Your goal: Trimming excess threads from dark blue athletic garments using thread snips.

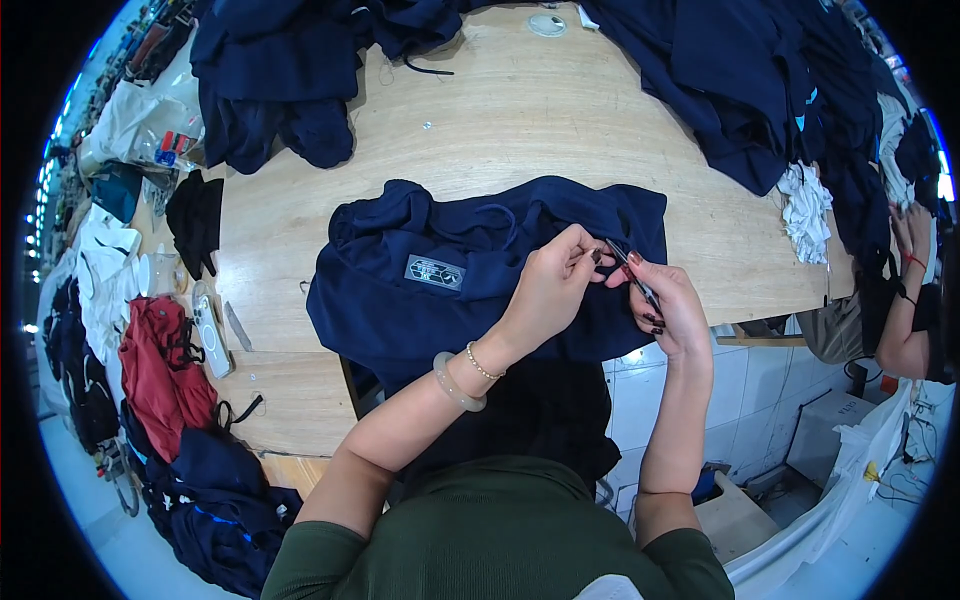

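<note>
A navy blue garment (400,318) lies bunched on the wooden table in front of me, with a grey printed label (434,272) facing up and a loop of cord above it. My right hand (668,302) is closed around small dark thread snips (648,292), whose tips point up and left over the garment's right part. Against those tips, my left hand (558,275) pinches thumb and fingers together. What it grips, perhaps thread or a bit of cloth, is too small to make out.
More navy garments (275,75) are piled at the far left and far right (720,90). White crumpled cloth (806,215) hangs by the right edge. A phone (212,335), a red garment (165,370) and a black cloth (194,220) lie left. Another person's arm (905,300) shows far right.
</note>
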Tool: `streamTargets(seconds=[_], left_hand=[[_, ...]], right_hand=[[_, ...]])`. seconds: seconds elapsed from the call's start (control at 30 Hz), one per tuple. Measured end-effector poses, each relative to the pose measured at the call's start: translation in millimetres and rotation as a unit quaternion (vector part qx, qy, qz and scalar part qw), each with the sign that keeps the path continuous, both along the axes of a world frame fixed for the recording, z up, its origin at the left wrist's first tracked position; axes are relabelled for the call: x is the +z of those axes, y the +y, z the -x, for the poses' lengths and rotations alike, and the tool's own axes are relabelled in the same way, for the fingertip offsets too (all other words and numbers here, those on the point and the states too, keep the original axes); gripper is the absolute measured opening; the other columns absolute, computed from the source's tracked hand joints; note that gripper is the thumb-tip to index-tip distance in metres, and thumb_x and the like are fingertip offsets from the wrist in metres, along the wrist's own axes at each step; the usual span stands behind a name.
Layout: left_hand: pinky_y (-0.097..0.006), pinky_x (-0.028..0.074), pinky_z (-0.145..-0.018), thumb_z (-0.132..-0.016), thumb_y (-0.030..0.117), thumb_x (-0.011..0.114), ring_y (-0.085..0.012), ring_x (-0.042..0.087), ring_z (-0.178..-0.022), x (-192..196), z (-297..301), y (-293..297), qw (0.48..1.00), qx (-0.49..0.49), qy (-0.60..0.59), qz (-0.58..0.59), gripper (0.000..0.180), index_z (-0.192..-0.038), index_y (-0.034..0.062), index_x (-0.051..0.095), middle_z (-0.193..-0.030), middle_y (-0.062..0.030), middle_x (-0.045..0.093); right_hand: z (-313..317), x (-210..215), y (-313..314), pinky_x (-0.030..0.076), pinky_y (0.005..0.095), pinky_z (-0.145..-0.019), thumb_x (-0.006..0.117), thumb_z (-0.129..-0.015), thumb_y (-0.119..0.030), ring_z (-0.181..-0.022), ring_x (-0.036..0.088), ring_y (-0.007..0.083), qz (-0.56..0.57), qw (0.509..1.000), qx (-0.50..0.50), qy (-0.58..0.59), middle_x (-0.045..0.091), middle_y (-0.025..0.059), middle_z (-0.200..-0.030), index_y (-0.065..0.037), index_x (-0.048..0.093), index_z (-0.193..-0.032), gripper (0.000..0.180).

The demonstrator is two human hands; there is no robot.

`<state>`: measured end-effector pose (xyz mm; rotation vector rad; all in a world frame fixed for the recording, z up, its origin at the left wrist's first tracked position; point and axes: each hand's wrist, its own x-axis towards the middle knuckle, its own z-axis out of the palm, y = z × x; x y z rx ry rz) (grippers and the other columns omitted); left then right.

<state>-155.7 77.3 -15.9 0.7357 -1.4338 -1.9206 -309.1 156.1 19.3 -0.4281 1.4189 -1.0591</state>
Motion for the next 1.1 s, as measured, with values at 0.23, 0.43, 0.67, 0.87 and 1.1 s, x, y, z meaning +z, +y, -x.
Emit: streamTargets(seconds=[0.23,0.43,0.67,0.87,1.1], left_hand=[[-0.026,0.055,-0.072,-0.094,-0.002,0.046,-0.0163,0.066,-0.084,1,3,1,0.999,0.032,0.020,0.006,0.007,-0.091,-0.0056,0.051,-0.096,-0.0155,0.064],[-0.029,0.053,-0.074,-0.087,-0.002,0.052,-0.0229,0.064,-0.083,21,-9,38,0.941,0.069,-0.095,0.317,0.005,-0.092,-0.0034,0.053,-0.102,-0.0163,0.063],[-0.034,0.053,-0.069,-0.082,0.026,0.065,-0.0261,0.062,-0.084,37,-36,82,0.835,-0.417,-0.115,0.340,0.025,-0.083,0.0019,0.062,-0.098,-0.0087,0.058],[-0.037,0.049,-0.062,-0.083,0.004,0.062,-0.0342,0.059,-0.069,42,-78,-16,0.838,0.190,-0.300,0.414,0.006,-0.084,-0.0003,0.059,-0.077,-0.0155,0.057],[-0.037,0.049,-0.061,-0.079,0.009,0.068,-0.0309,0.061,-0.070,2,-111,-34,0.807,0.166,-0.443,0.354,0.010,-0.080,0.0008,0.063,-0.080,-0.0133,0.059]], right_hand=[[1,-2,-2,0.018,0.0186,-0.036,0.053,-0.094,-0.033,-0.036,0.028,0.0022,-0.006,1.000,0.008,0.013,0.039,-0.0040,-0.044,0.001,0.066,-0.081,0.039],[25,22,19,0.018,0.0189,-0.034,0.045,-0.097,-0.030,-0.036,0.024,0.0021,0.072,0.993,-0.065,0.072,0.032,-0.0066,-0.044,0.002,0.065,-0.087,0.040],[50,41,33,0.027,0.0200,-0.046,0.033,-0.102,-0.033,-0.049,0.032,0.0039,0.149,0.964,-0.172,0.140,0.038,-0.0034,-0.059,0.003,0.057,-0.106,0.043],[42,27,31,0.031,0.0211,-0.060,0.037,-0.102,-0.030,-0.064,0.037,0.0059,0.165,0.959,-0.160,0.165,0.044,-0.0013,-0.077,0.001,0.053,-0.118,0.039],[9,29,11,0.028,0.0195,-0.057,0.043,-0.100,-0.030,-0.061,0.034,0.0049,0.170,0.966,-0.124,0.152,0.045,-0.0019,-0.071,0.003,0.057,-0.113,0.038]])
